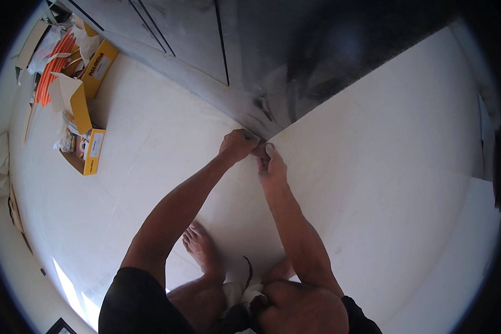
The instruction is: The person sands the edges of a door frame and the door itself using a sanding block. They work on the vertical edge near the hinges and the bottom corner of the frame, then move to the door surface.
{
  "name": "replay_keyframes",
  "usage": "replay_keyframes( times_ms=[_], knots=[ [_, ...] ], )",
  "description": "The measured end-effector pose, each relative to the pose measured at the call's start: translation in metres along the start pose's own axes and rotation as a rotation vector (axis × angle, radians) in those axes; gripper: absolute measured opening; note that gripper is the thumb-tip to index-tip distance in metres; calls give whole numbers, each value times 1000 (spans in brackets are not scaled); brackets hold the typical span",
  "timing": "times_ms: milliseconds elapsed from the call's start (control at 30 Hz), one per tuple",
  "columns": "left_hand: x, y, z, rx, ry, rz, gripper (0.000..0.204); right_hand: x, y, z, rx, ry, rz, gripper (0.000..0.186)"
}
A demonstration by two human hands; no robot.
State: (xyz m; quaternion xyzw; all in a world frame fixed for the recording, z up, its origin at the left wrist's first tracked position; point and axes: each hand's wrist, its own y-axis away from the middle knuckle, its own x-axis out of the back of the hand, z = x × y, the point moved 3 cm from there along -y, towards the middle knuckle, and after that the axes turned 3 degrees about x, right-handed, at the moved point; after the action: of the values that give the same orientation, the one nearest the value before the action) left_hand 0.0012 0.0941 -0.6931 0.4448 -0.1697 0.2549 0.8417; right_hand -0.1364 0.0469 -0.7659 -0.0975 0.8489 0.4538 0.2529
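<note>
Both your hands meet at mid-view, just below the pointed corner of a dark grey panel (pixel 261 117). Right hand (pixel 274 168): thumb and fingers pinch a small brownish piece (pixel 259 150), thumb uppermost. Left hand (pixel 237 146): fingers curled inward at the piece's left end — cannot tell whether they grip it or only press on it. Piece location: between your two hands, just beside the panel corner; contact with the corner cannot be made out. Your forearms reach forward over a pale floor (pixel 384 150), with your bare left foot (pixel 199 245) below the left forearm. Upper left, well apart from your hands — open yellow boxes (pixel 97 69) and an orange coil (pixel 54 69).
</note>
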Motion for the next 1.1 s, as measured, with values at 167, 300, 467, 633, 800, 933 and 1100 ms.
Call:
replay_keyframes(
  times_ms=[167,300,467,633,800,933,1100],
  knots=[
    [1,1,-7,-17,131,-59,42,-3,10,1,17,-69,-41,38],
    [2,14,-5,15,203,-119,39,4,27,-2,95,1,-44,36],
    [-10,6,-27,-5,225,-85,37,3,32,-6,48,122,73,36],
    [-10,-7,-21,92,387,-117,35,-10,19,-15,31,76,115,37],
    [-13,-6,-26,95,573,-189,31,-18,34,-15,37,70,146,38],
    [-16,-5,-31,140,497,-152,30,-24,37,-22,-35,141,198,33],
    [-14,-17,-31,126,513,-144,30,-21,34,-15,46,98,122,32]
  ],
)
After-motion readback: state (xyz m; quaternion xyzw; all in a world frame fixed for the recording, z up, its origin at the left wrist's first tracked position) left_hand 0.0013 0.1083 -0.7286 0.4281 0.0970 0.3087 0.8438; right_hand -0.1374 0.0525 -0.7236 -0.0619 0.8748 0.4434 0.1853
